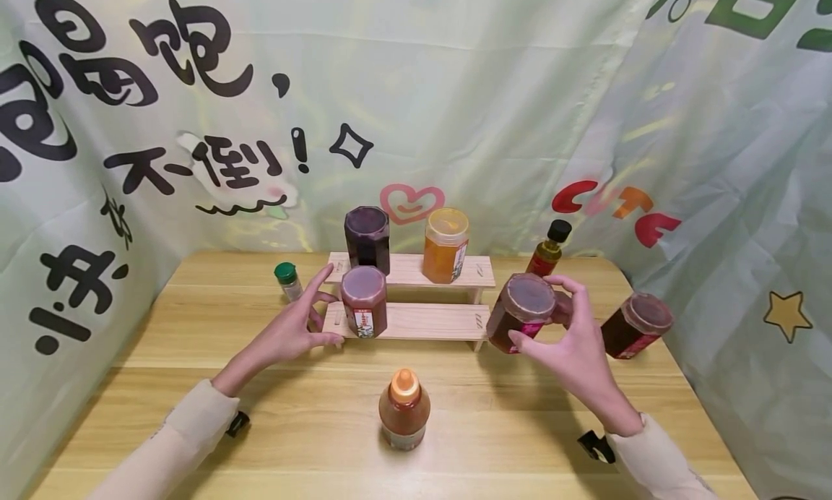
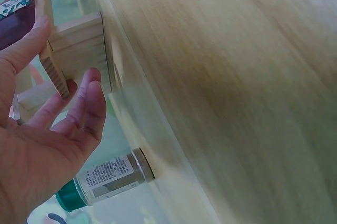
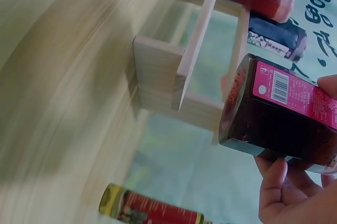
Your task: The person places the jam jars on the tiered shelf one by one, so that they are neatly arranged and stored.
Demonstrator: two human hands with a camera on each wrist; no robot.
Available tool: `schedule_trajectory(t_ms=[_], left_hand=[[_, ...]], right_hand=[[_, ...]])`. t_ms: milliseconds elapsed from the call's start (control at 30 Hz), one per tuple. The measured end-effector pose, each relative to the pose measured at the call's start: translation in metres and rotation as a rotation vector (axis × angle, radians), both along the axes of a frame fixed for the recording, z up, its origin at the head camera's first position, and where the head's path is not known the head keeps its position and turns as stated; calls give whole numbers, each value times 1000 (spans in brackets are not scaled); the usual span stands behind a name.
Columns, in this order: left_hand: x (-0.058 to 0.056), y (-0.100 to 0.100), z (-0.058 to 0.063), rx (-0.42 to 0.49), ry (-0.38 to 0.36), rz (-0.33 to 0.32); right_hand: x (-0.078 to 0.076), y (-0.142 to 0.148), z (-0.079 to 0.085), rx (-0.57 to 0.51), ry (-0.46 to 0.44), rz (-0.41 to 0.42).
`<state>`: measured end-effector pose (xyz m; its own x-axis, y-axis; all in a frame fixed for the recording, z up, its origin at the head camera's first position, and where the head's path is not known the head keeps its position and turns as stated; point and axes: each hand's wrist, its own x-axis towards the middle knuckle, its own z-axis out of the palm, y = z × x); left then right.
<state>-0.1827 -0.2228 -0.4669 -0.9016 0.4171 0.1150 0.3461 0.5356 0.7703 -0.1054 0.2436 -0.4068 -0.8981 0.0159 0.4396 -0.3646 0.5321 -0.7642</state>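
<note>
My right hand (image 1: 575,348) grips a faceted jar (image 1: 520,312) of dark contents with a pink label. In the right wrist view this jar (image 3: 284,113) is raised off the table beside the rack's right end. My left hand (image 1: 302,323) holds the left end of the two-step wooden rack (image 1: 429,321), its thumb at the lower board's front edge. A reddish jar (image 1: 364,301) stands on the lower step near that hand. On the upper step stand a dark purple jar (image 1: 367,240) and an amber jar (image 1: 446,247). Some right fingers are hidden behind the held jar.
A green-capped shaker (image 1: 288,279) stands left of the rack. A squeeze bottle with an orange cap (image 1: 404,410) stands in front. At the right are a black-capped bottle (image 1: 549,251) and another dark jar (image 1: 637,325). Printed cloth (image 1: 487,110) hangs behind the table.
</note>
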Motion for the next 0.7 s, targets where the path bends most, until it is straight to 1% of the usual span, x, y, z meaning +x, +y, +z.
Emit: schedule_trajectory(t_ms=[133, 367, 700], left_hand=[[0, 0, -1, 1, 0, 3], [2, -1, -1, 1, 4, 5], [1, 1, 0, -1, 7, 7]], right_hand=[[-7, -11, -5, -26, 11, 11], [-16, -32, -12, -79, 15, 59], [-29, -57, -13, -52, 8, 132]])
